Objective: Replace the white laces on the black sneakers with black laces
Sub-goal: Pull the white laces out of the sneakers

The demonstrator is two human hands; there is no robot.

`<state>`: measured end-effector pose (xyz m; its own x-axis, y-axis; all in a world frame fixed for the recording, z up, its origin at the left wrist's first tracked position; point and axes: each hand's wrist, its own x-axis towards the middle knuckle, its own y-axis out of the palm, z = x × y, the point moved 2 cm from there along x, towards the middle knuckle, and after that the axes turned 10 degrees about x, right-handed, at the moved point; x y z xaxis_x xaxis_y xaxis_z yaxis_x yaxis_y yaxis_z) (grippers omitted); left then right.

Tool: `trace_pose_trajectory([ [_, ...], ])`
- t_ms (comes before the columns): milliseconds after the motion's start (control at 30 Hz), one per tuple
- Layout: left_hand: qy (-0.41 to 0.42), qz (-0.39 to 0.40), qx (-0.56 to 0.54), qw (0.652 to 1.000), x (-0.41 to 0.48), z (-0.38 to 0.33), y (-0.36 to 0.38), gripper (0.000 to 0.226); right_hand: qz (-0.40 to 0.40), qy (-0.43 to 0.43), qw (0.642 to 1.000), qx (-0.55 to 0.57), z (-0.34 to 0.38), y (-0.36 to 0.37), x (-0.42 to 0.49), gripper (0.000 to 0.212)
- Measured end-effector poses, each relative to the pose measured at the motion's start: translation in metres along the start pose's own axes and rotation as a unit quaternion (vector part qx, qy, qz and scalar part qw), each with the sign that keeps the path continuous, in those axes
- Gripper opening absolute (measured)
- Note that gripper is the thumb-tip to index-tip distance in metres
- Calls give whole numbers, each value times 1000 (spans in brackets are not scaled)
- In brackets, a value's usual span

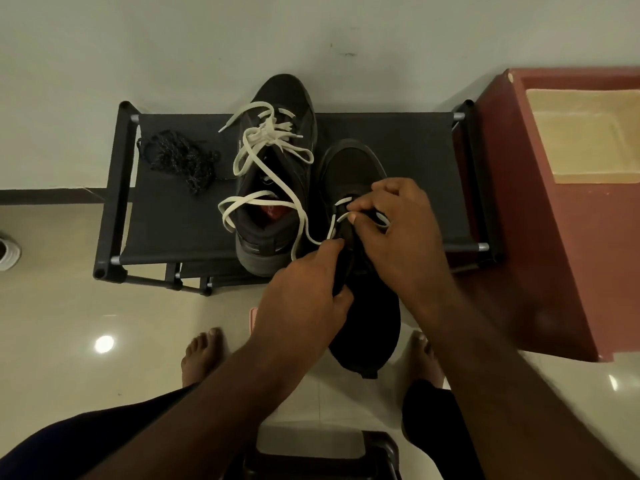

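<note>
Two black sneakers rest on a dark fabric rack (415, 188). The left sneaker (277, 161) stands fully on it, its white lace (263, 140) tied in a loose bow with long loops trailing. The right sneaker (356, 174) sticks out over the rack's front edge toward me. My left hand (304, 292) grips this sneaker's side near the collar. My right hand (394, 230) pinches its white lace (341, 216) at the eyelets, thumb and fingers curled on it. A heap of black laces (183, 161) lies on the rack's left part.
A reddish-brown cabinet (568, 237) with a beige recessed tray stands right of the rack. My bare feet (202, 355) stand on the glossy tiled floor. A dark stool edge (322, 455) shows at the bottom. A white object (8, 252) sits at the far left.
</note>
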<state>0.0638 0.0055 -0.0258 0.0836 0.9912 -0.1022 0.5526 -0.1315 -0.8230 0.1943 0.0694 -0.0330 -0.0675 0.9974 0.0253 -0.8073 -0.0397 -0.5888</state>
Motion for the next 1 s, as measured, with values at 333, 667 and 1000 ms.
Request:
trace_pose_trajectory([
  [333, -13, 18, -1, 1000, 6, 0, -3, 51, -115, 143, 949, 258, -8, -17, 1, 8],
  [667, -7, 38, 42, 998, 7, -7, 0, 39, 27, 36, 998, 33, 0, -6, -1, 6],
  [1000, -17, 36, -35, 999, 6, 0, 3, 49, -162, 160, 957, 182, -15, -26, 7, 8],
])
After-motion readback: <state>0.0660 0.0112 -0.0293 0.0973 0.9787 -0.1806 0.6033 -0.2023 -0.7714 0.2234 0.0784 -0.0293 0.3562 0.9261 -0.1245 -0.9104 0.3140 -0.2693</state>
